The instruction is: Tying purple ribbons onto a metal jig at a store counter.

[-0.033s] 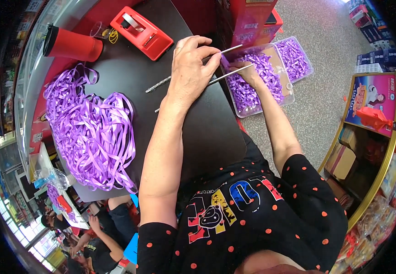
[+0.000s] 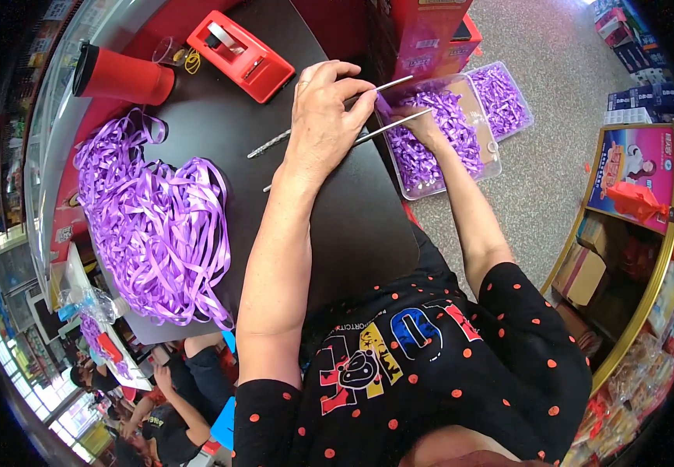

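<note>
Across the matte black, smooth-topped bench (image 2: 352,226), a big tangled heap of glossy purple ribbon (image 2: 162,233) is sprawling on the left, its long flat loops trailing toward the near edge. Just beside the bench's right side, a clear plastic rectangular bin (image 2: 491,156) is holding many short purple ribbon pieces (image 2: 446,117), and a second clear bin (image 2: 520,93) is sitting against it with more. Two slim silvery metal rods, one spiral-cut (image 2: 267,145) and one smooth (image 2: 391,130), are running side by side under the left hand (image 2: 329,117), which is covering their middles; its thumb and forefinger are nearly meeting, their grip unclear. Between the rods' far ends, a flat purple strip (image 2: 383,105) is showing. The right hand (image 2: 418,124) is reaching over the bin, its fingers bending toward that strip; the smooth rod is partly hiding them, so I cannot tell their hold. Farther back, a red tape dispenser (image 2: 259,66) and a red black-lidded tumbler (image 2: 131,76) are standing near yellow bands (image 2: 193,61).
</note>
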{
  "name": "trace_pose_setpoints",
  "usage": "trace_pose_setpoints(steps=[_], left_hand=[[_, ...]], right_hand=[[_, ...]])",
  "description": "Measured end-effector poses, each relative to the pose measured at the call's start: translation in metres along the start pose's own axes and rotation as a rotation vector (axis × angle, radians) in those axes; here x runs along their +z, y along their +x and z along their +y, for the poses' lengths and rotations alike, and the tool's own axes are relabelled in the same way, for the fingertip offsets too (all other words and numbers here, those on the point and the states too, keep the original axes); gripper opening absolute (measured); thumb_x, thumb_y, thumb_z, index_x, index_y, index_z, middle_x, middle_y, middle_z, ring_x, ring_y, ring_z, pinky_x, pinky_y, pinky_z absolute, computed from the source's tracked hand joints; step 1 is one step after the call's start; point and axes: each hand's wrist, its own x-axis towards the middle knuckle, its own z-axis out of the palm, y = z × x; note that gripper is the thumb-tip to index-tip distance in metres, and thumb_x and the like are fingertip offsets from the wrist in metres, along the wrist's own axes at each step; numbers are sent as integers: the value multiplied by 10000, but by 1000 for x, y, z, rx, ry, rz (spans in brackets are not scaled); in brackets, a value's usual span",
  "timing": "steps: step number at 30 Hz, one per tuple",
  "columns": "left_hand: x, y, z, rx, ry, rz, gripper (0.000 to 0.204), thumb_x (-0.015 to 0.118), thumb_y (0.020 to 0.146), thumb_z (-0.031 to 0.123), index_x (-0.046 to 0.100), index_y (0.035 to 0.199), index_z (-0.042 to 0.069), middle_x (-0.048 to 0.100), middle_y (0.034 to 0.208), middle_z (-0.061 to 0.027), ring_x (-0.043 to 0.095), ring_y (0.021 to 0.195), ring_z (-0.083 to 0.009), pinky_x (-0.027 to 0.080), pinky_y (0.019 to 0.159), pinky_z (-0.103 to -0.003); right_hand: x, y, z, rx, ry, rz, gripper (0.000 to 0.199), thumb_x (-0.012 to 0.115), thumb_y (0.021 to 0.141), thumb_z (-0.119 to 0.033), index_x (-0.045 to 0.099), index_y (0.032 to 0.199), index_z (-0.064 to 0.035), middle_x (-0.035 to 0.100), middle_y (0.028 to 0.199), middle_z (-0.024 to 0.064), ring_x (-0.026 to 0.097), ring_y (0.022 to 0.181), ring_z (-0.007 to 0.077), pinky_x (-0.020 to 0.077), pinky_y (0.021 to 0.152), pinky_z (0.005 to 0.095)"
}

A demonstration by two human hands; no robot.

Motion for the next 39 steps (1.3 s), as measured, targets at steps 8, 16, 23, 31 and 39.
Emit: trace_pose_setpoints(steps=[8,16,23,31,39], left_hand=[[-2,-1,-2,-15,18,-12,171,670,795,185,716,903,61,632,1083,-86,536,1073,-261,416,933,-365],[2,1,0,-29,-31,9,121,679,759,174,722,826,83,636,1028,-61,526,1067,-263,392,934,-387],[3,5,4,-27,-38,1,117,684,754,173,722,826,89,633,1044,-58,524,1073,-262,392,929,-383],[2,3,2,-53,-30,-1,122,683,752,179,724,825,90,632,1053,-67,525,1067,-266,390,929,-382],[2,2,-1,-33,-19,13,122,684,751,184,725,817,90,634,1053,-65,528,1064,-263,391,921,-383]], right_hand=[[17,-14,25,168,222,171,228,619,862,-178,688,1007,-16,707,889,83,634,829,139,474,783,256],[22,-8,27,93,-223,95,224,646,807,-214,714,947,-53,700,857,131,659,789,193,487,743,310],[28,-6,55,183,59,104,237,649,803,-198,709,974,-44,697,829,106,635,758,155,482,708,293],[31,-15,27,230,-83,54,258,673,777,-228,710,948,-39,699,833,116,648,763,183,485,719,309],[39,-33,15,219,60,52,209,686,772,-183,718,923,-43,705,833,85,635,686,169,475,639,278]])
